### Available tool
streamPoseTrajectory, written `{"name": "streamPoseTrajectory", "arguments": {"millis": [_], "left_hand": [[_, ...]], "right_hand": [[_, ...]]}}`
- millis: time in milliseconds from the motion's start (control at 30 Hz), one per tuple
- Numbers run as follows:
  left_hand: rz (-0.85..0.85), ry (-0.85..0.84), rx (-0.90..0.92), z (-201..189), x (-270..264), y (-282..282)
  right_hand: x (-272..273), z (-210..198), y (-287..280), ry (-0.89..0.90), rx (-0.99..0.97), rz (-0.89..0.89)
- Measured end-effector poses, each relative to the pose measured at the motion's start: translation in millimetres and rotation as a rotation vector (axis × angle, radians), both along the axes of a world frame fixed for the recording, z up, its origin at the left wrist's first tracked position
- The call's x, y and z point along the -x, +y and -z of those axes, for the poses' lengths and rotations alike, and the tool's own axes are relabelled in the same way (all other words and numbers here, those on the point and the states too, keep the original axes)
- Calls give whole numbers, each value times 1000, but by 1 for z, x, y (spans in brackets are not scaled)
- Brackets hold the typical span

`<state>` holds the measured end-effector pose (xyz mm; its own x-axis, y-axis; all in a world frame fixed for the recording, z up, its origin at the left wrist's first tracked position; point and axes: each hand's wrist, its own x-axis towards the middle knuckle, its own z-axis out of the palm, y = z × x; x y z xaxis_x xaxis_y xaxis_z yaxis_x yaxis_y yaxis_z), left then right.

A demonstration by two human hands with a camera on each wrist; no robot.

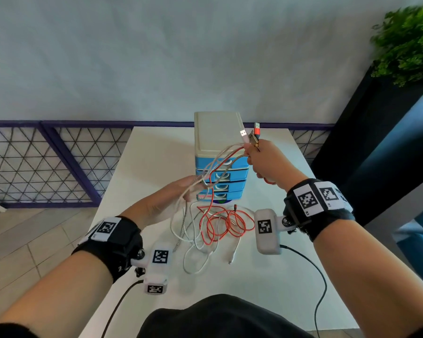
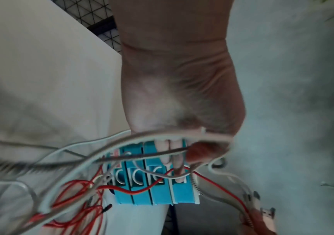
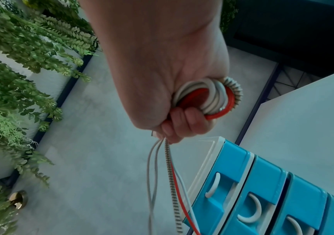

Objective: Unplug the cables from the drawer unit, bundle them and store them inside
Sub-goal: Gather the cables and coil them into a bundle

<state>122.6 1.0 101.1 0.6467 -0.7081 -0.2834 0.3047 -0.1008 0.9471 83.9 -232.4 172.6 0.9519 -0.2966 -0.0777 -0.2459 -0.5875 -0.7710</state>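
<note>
The drawer unit, white-topped with blue drawers, stands at the back middle of the white table; all its drawers look closed. My right hand is raised beside the unit's top and grips a small coil of white, red and braided cables, with USB plugs sticking up above the fist. From there the cables run down to my left hand, passing between its thumb and straight fingers. The rest of the cables lie tangled on the table in front of the unit.
A dark planter with green plants stands to the right of the table. A purple mesh railing runs behind along the wall. Black leads from the wrist cameras trail over the table's near edge.
</note>
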Motion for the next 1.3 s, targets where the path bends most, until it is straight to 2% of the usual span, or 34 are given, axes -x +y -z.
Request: {"name": "streamPoseTrajectory", "arguments": {"millis": [167,400,533,633,767,867,933,1000,1067,1200,1267,1300], "left_hand": [[-116,-14,119,-4,-7,-8],[-321,-126,-33,9,-13,-10],[-489,50,-63,21,-17,-11],[-534,199,-85,22,-15,-22],[-490,282,24,16,-7,-24],[-388,330,53,14,-4,-10],[-307,266,-21,13,-5,-6],[-280,111,-147,13,-6,-6],[-343,4,-238,17,-9,-6],[-575,109,-347,30,-16,-2],[-565,16,-396,33,-16,-5],[-541,-111,-426,36,-16,-5]], "right_hand": [[-3,3,-1,25,2,33],[-9,8,1,22,-8,72],[-7,11,2,6,3,78],[-7,16,8,21,17,69],[-3,13,5,17,33,63],[-3,12,-4,31,36,90],[-8,14,-6,59,-4,139],[-10,14,-4,63,-6,152],[-10,12,-1,51,11,140],[-10,13,3,37,-1,111],[-10,13,6,54,4,91],[-10,12,8,71,21,73]]}}
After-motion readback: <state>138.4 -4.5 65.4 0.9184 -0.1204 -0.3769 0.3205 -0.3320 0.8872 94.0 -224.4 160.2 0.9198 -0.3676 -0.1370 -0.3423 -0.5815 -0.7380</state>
